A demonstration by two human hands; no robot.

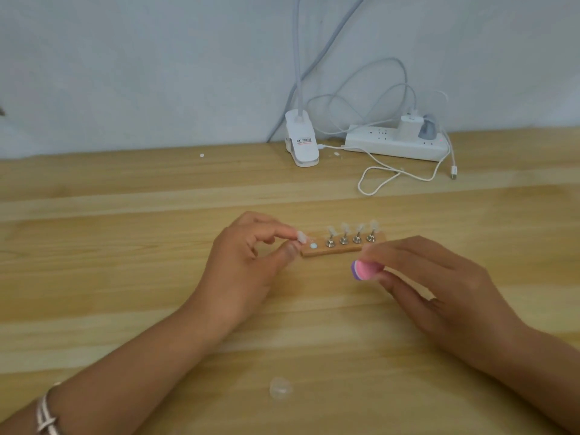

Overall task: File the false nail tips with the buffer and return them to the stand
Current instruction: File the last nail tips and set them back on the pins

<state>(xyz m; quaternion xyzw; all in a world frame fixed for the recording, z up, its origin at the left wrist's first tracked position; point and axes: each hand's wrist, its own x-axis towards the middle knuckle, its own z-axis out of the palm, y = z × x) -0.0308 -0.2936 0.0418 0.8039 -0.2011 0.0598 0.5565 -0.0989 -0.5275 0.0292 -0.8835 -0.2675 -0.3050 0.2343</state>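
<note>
Nail tip: you are pinching one whitish nail tip (300,237) just above the left end of the stand, right beside its empty seat; the blur is hiding whether a metal holder is coming along with it
Left hand: your left hand (248,265) is gripping that tip between thumb and forefinger, the other fingers (251,246) curling loosely underneath
Stand: the wooden stand (329,252) is lying flat on the desk between your hands; its leftmost seat (313,246) is showing only a pale dot, while four other tips (351,229) are sitting upright on their metal holders to the right
Buffer: the pink and purple buffer (364,270) is sitting just in front of the stand's right half, apart from the tip
Right hand: your right hand (439,284) is holding the buffer, fingers and thumb closing on its far end
Progress: you are probably working on the first tip in the row; the pictures are not showing whether it is filed yet, so it could be heading either to the buffer or back to its seat; nothing is telling whether the four seated tips are filed
Desk: the desk (125,246) is also carrying a small clear cap (281,389) near you
Far edge: a lamp clip (301,142), a power strip (395,146) and a loose white cable (392,177) are lying well apart from the work
</note>
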